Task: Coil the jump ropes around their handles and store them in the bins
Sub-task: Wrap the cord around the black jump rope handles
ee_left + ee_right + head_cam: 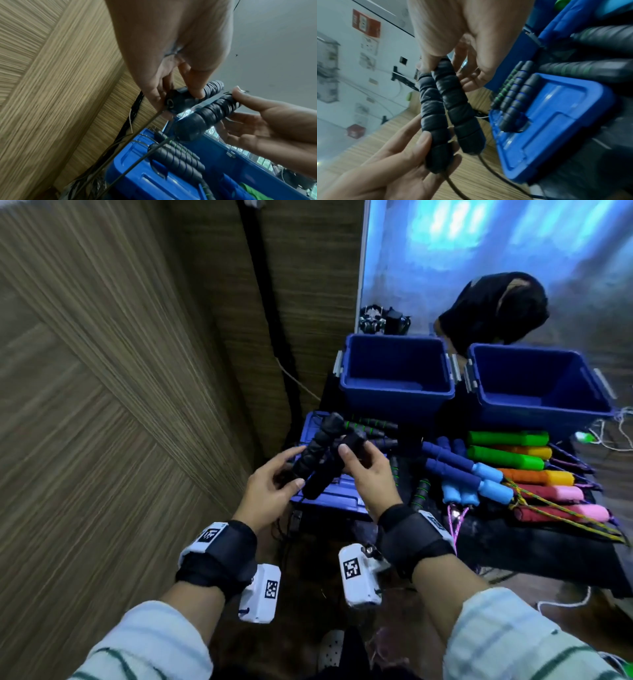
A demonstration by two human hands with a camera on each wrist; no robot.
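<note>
Two black ribbed jump-rope handles [325,453] are held side by side above a blue lid [337,494]. My left hand [291,472] grips the lower end of the left handle [433,121] between thumb and fingers. My right hand [359,455] pinches the upper end of the right handle [453,100]. Thin black cord [120,142] hangs loose from both handle ends toward the floor. Two blue bins [397,397] [544,419] stand open behind, with nothing showing inside them.
More black handles with green and blue rings [373,428] lie on the lid. Blue, green, orange and pink handles [507,460] are lined up on the dark table at right. A wooden wall [120,405] is at left. A person in black [496,309] crouches behind the bins.
</note>
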